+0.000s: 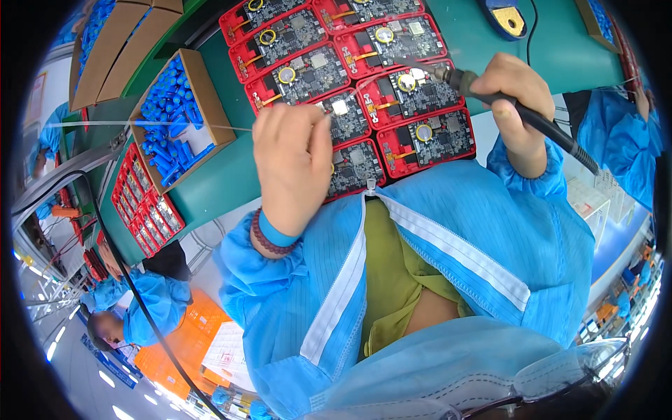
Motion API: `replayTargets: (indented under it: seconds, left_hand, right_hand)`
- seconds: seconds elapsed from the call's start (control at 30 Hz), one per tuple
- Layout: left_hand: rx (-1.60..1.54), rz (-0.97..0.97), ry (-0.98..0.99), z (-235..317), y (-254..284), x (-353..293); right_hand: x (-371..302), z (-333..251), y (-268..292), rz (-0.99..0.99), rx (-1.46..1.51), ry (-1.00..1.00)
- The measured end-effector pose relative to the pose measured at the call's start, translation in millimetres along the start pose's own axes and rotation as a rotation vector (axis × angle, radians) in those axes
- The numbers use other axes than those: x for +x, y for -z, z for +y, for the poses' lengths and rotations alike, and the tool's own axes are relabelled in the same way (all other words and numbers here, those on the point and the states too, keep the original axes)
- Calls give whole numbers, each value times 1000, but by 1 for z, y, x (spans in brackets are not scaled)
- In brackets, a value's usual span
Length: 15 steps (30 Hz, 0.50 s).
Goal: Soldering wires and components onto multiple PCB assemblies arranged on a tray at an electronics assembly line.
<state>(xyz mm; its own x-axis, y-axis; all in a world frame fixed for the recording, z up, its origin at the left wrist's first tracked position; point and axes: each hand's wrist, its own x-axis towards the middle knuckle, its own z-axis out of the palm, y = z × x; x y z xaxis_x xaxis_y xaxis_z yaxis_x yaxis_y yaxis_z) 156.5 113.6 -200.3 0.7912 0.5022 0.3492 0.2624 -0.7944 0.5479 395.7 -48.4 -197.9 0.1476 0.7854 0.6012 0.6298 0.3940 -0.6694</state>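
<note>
My right hand (516, 105) grips a soldering iron (546, 127) by its black handle, its metal tip pointing left over the red-cased circuit boards (441, 136). In the closed fingers of my left hand (290, 164) is a thin solder wire (203, 126), which runs in from the left and leads on toward the iron's tip. Whether wire and tip touch is too fine to tell. The boards lie in two columns of red cases, each with a round, yellow-rimmed part and an orange flex cable. My left hand covers part of the nearer left boards.
A cardboard box (222, 115) of blue cylindrical parts stands left, near more red-cased boards (143, 203). At the far right sits a soldering iron stand (507, 21) with a yellow sponge. A black cable (115, 245) hangs at left. Co-workers in blue (157, 308) sit on both sides.
</note>
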Motion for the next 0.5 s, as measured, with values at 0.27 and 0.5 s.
replayTargets:
  seconds: [0.27, 0.5]
  left_hand:
    - [33, 4, 21, 6, -20, -10]
    - [31, 18, 31, 8, -21, -12]
  right_hand:
    - [-16, -4, -7, -34, -63, -47]
    - [-20, 0, -10, -51, -79, -23]
